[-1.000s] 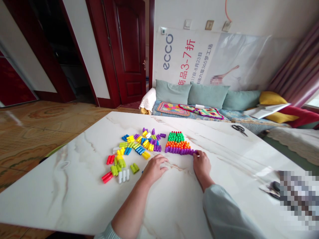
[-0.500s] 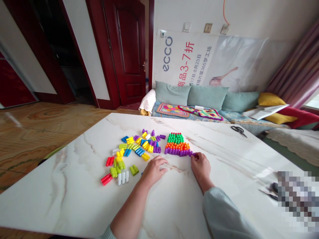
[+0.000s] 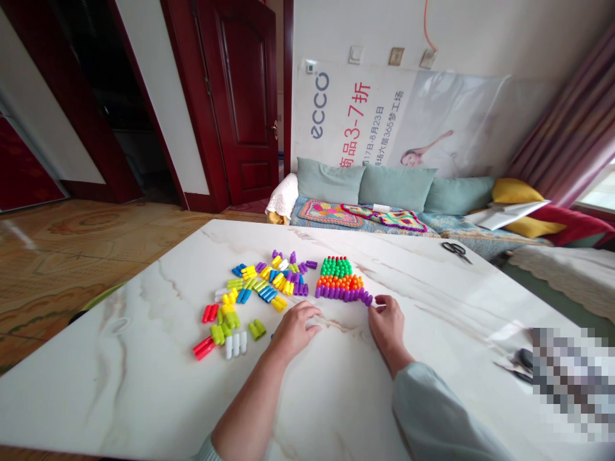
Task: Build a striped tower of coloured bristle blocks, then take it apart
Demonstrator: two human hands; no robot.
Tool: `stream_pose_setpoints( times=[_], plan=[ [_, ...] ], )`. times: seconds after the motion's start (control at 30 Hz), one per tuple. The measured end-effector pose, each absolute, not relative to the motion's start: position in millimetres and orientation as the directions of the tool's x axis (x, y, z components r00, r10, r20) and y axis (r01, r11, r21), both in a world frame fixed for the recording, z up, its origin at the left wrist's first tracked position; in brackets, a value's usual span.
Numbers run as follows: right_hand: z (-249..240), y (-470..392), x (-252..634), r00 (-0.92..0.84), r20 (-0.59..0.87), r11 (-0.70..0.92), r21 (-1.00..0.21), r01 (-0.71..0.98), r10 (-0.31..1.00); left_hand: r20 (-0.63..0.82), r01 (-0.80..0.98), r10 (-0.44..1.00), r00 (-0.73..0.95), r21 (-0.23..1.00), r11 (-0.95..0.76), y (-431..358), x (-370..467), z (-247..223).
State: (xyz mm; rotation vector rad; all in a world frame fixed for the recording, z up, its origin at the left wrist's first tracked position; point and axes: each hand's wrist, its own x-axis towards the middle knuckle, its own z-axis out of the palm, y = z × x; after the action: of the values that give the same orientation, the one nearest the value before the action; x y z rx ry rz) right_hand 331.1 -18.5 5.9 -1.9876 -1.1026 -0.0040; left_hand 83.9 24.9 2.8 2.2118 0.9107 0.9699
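My right hand (image 3: 388,325) is just right of a row of purple plastic pegs (image 3: 339,294), its fingers apart and nothing visible between them. The last peg at the right end (image 3: 368,299) sits close to my fingertips, slightly out of line with the row. Behind that row stand orange pegs (image 3: 340,282), then green ones (image 3: 335,269), with a short red row (image 3: 337,258) farthest back. My left hand (image 3: 298,325) rests on the table with fingers loosely curved and apart, holding nothing. Left of it lie scattered coloured pegs (image 3: 257,329), many joined in small groups.
The white marbled table (image 3: 158,384) carries black scissors (image 3: 455,250) at the far right edge. Another dark-handled tool (image 3: 521,366) lies at the near right, beside a pixelated patch. A sofa with pale green cushions (image 3: 396,186) stands behind the table.
My right fingers have let go of the end purple peg and drawn slightly back from it. My left hand keeps its place. The view has shifted a little.
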Motion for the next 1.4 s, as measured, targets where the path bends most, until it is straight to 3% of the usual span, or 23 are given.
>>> stream_pose_setpoints(
  times=[0.07, 0.13, 0.23, 0.33, 0.57, 0.73, 0.9, 1.17, 1.4],
  plan=[
    [8.1, -28.9, 333.0, 0.595, 0.344, -0.230, -0.694, 0.682, 0.726, 0.407, 0.358, 0.758, 0.509, 0.701, -0.617, 24.5, 84.6, 4.8],
    [10.7, -42.4, 330.2, 0.449, 0.323, -0.148, -0.653, 0.743, 0.833, 0.407, 0.359, 0.761, 0.505, 0.703, -0.614, 23.9, 85.8, 7.0],
    [12.3, -60.0, 319.1, 0.133, 0.296, 0.034, -0.496, 0.868, 0.946, 0.415, 0.379, 0.765, 0.492, 0.689, -0.618, 22.6, 87.2, 9.1],
    [9.9, -66.9, 309.0, 0.019, 0.308, 0.097, -0.357, 0.929, 0.951, 0.447, 0.437, 0.766, 0.462, 0.637, -0.635, 21.7, 86.2, 11.2],
    [10.1, -64.7, 304.4, -0.051, 0.328, 0.133, -0.232, 0.964, 0.943, 0.525, 0.665, 0.789, 0.319, 0.468, -0.581, 41.7, 74.7, 41.4],
    [10.4, -65.4, 303.6, -0.056, 0.344, 0.139, -0.221, 0.965, 0.937, 0.293, 0.821, 0.884, 0.363, 0.347, -0.452, 81.0, 68.2, 52.5],
    [8.2, -65.8, 304.1, -0.066, 0.354, 0.150, -0.217, 0.965, 0.933, 0.140, 0.827, 0.859, 0.493, 0.233, -0.512, 103.9, 61.5, 47.8],
    [10.2, -66.9, 303.2, -0.054, 0.362, 0.145, -0.229, 0.962, 0.930, 0.195, 0.801, 0.801, 0.566, 0.101, -0.590, 100.1, 57.1, 46.4],
    [7.0, -66.3, 303.3, -0.052, 0.382, 0.151, -0.234, 0.960, 0.923, 0.130, 0.867, 0.866, 0.483, 0.068, -0.493, 88.0, 64.2, 53.4]
  ],
)
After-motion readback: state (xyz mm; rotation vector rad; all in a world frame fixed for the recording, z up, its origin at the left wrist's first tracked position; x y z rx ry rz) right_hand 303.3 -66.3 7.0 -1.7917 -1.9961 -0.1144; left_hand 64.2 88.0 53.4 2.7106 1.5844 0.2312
